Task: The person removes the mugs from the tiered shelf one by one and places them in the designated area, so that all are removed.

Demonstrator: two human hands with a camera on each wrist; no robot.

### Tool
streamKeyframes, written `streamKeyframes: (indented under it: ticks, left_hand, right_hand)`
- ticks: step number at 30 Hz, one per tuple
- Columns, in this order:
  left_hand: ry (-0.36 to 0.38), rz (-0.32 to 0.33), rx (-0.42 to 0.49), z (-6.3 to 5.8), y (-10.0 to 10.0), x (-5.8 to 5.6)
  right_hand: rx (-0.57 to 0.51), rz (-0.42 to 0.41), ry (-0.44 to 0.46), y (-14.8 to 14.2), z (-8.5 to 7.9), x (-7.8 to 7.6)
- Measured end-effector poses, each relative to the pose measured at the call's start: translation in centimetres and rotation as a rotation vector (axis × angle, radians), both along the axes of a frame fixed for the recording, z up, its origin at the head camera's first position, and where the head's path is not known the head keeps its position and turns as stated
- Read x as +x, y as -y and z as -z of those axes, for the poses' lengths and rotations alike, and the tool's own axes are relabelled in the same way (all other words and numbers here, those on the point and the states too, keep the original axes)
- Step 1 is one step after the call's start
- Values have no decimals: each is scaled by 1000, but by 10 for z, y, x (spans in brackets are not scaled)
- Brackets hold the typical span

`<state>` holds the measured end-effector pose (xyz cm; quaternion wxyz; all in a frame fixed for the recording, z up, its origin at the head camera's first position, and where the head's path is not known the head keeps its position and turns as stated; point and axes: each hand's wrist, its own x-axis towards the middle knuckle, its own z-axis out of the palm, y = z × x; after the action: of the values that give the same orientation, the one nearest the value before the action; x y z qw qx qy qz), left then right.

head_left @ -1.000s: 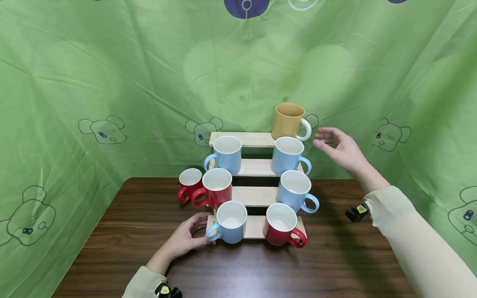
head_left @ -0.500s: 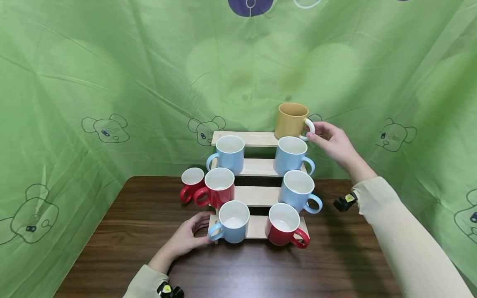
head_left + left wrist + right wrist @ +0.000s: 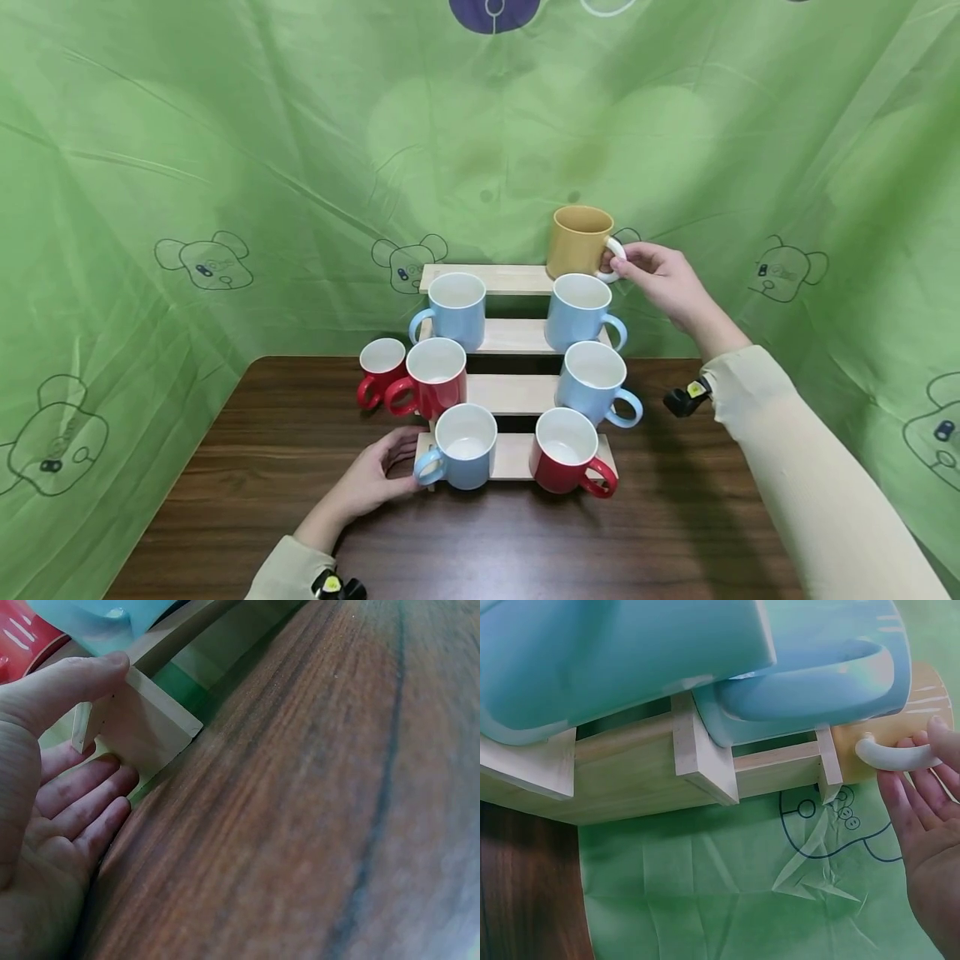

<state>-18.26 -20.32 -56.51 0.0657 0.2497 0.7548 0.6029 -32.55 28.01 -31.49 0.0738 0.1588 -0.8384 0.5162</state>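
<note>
On the near side of the dark brown wood-grain bench [image 3: 525, 546], the left hand [image 3: 375, 475] is just where it was a second ago, thumb and bent fingers lightly pinching the left end of the bottom step of a pale wooden four-step stand [image 3: 513, 396]. Glossy light-blue mugs [image 3: 472, 468] and red mugs [image 3: 557, 473] stand along the lower three steps. Farthest off, the mustard-yellow cylindrical mug [image 3: 576, 252] sits unmoved at the top step's right end. The right hand [image 3: 671, 282], clear of it a second ago, now has thumb and fingers closed round its curved white handle [image 3: 892, 757].
</note>
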Motion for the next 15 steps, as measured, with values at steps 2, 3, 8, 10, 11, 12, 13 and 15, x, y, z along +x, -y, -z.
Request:
streamKeyframes:
  ticks: [2, 3, 8, 10, 11, 12, 13, 15]
  left_hand:
    - [1, -2, 0, 0, 0, 1]
    - [4, -2, -1, -1, 0, 1]
    - [9, -3, 2, -1, 0, 2]
    - [9, -1, 3, -2, 0, 2]
    - [8, -1, 1, -2, 0, 2]
    - [8, -1, 0, -2, 0, 2]
    - [10, -2, -2, -2, 0, 2]
    - [11, -4, -7, -2, 0, 3]
  right_hand:
    - [11, 2, 7, 1, -1, -1]
    - [13, 0, 11, 1, -2, -1]
    - [45, 5, 15, 1, -6, 1]
    - [51, 13, 21, 0, -7, 2]
    - [50, 13, 25, 0, -7, 2]
    - [44, 14, 30, 0, -8, 2]
    - [36, 16, 36, 0, -8, 2]
    - [26, 15, 42, 0, -8, 3]
